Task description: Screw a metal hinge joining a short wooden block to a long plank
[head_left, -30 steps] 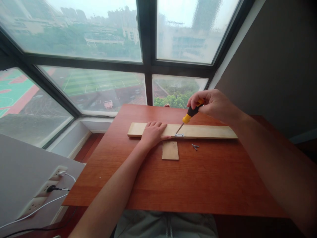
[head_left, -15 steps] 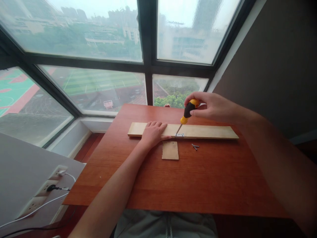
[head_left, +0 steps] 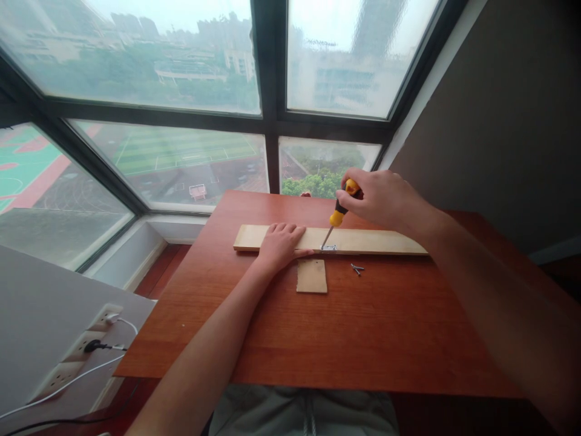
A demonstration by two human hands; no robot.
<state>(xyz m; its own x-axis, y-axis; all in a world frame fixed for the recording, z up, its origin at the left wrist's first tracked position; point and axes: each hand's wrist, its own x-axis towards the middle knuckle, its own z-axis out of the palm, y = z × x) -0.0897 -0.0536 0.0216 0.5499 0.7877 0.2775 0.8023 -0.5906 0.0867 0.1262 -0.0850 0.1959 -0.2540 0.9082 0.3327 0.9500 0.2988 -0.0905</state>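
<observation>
A long pale wooden plank (head_left: pixel 376 241) lies across the table. My left hand (head_left: pixel 280 243) rests flat on its left part, fingers spread over the top and thumb along the near edge. Right of that thumb, a small silver metal hinge (head_left: pixel 330 247) sits at the plank's near edge. My right hand (head_left: pixel 385 197) is closed around the handle of a yellow and black screwdriver (head_left: pixel 336 217). The screwdriver is tilted, its tip down at the hinge's left end; whether it sits in a screw is too small to tell.
On the reddish-brown table (head_left: pixel 363 339), a small thin wooden piece (head_left: pixel 311 277) lies just in front of the plank. Several loose screws (head_left: pixel 357 269) are to its right. Windows rise behind the table. Wall sockets (head_left: pixel 86 346) with plugged-in cables are at the left.
My right hand has turned around the screwdriver handle, and its wrist and forearm have shifted left and lower, now covering the plank's right end. My left hand stays in place.
</observation>
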